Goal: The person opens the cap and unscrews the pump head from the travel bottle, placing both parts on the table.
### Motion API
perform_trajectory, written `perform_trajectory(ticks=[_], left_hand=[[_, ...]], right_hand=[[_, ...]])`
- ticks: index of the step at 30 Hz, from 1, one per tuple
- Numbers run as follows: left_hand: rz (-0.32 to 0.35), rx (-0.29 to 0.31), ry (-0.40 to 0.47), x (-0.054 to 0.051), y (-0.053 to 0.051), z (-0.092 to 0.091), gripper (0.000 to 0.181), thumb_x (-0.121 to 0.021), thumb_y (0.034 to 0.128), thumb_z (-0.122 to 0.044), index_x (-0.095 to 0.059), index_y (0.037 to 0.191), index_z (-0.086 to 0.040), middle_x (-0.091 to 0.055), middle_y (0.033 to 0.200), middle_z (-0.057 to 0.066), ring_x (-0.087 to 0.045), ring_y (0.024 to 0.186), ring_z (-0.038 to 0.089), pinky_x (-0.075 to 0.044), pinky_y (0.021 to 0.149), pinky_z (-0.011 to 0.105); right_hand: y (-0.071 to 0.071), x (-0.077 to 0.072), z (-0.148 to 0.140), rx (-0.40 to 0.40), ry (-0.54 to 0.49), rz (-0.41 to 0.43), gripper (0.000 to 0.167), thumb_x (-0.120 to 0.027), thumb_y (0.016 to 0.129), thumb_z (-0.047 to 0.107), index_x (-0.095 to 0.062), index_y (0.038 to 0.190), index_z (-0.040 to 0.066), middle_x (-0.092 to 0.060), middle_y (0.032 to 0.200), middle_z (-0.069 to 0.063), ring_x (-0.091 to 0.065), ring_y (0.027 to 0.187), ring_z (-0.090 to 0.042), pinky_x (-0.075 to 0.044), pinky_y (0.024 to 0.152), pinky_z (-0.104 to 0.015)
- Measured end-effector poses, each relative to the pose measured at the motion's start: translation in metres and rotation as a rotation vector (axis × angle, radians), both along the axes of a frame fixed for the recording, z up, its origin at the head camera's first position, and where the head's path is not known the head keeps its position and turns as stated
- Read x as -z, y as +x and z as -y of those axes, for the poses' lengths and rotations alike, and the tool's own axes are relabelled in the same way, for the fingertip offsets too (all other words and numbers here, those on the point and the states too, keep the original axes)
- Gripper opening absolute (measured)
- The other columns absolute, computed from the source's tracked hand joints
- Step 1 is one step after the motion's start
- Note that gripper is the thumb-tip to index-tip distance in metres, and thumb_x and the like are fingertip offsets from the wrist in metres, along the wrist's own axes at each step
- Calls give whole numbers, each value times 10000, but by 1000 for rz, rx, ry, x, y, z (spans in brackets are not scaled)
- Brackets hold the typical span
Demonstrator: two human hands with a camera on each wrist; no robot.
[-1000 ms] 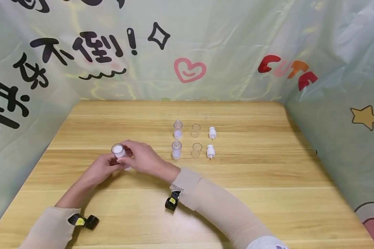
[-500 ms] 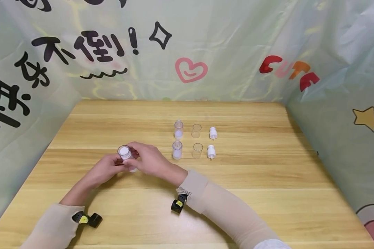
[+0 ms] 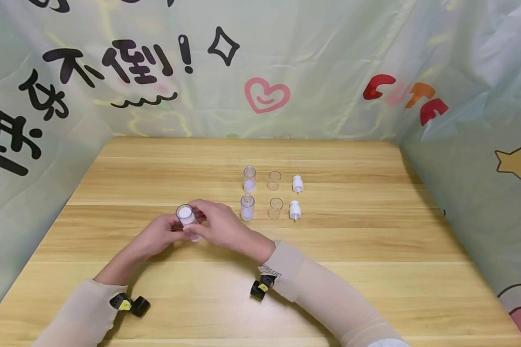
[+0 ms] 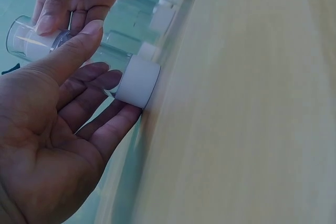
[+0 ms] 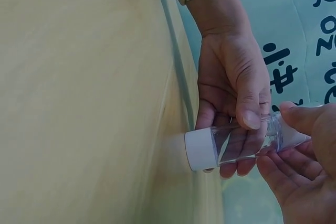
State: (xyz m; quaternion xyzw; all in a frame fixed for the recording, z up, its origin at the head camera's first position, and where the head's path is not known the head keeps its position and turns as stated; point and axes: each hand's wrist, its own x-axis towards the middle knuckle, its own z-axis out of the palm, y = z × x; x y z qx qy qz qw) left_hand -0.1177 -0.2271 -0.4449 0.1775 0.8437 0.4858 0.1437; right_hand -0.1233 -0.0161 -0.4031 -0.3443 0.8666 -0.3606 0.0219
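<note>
Both hands hold one clear bottle (image 3: 186, 215) with a white base and a white top under a clear cap, above the left part of the table. The left hand (image 3: 158, 234) grips its body, thumb on one side and fingers behind, as the left wrist view shows with the white base (image 4: 138, 82) sticking out. The right hand (image 3: 219, 224) pinches the upper end around the clear cap (image 4: 21, 38) with thumb and fingers. In the right wrist view the left hand (image 5: 233, 85) lies around the clear body, and the right hand (image 5: 310, 156) is at the capped end.
Right of the hands stand two clear-and-white bottles (image 3: 249, 179) (image 3: 247, 208), two clear caps (image 3: 274, 181) (image 3: 275, 209) and two white pump tops (image 3: 297, 184) (image 3: 294, 210), in two rows. A printed curtain (image 3: 321, 72) surrounds the wooden table (image 3: 199, 308).
Both hands have moved to the right together with the bottle, closer to the standing pieces. Their hold on it looks much the same, and the standing pieces keep their places.
</note>
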Motion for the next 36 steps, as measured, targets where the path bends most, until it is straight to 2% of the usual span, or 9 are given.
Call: perform_trajectory(ticks=[7,18,23,31,36], left_hand=[[35,18,29,1,-3,-12,312,-789,835,-292,-728,1088,-119,-710,1110,20,-633,1054,204,-501,918,294],[28,78,64,1,-4,-29,287,-783,846,-253,-733,1079,-92,-700,1148,56,-631,1087,196,-500,914,258],[37,86,57,-1,-5,-37,314,-786,842,-274,-727,1095,-97,-708,1123,48,-644,1039,187,-522,883,281],[57,129,58,-2,-6,-49,246,-801,824,-272,-737,1003,-114,-730,1030,18,-654,971,199,-525,858,300],[55,128,57,0,-5,-56,240,-814,808,-280,-739,991,-144,-732,1020,-6,-663,957,191,-525,859,306]], right_hand=[[1,0,-13,7,-12,10,437,-721,901,310,-590,1271,118,-670,1147,22,-617,1000,-49,-466,876,-114],[5,0,-30,-13,-49,15,423,-738,894,247,-590,1249,72,-679,1125,-17,-637,978,-67,-491,859,-133],[5,-1,-39,-11,-51,24,426,-742,888,227,-586,1251,70,-680,1131,-30,-641,989,-88,-501,872,-163],[8,2,-52,2,-49,32,429,-752,876,242,-595,1239,76,-681,1111,-17,-644,985,-102,-508,871,-182],[11,2,-59,7,-43,24,437,-753,873,250,-597,1244,82,-676,1120,-11,-640,990,-106,-516,879,-211]])
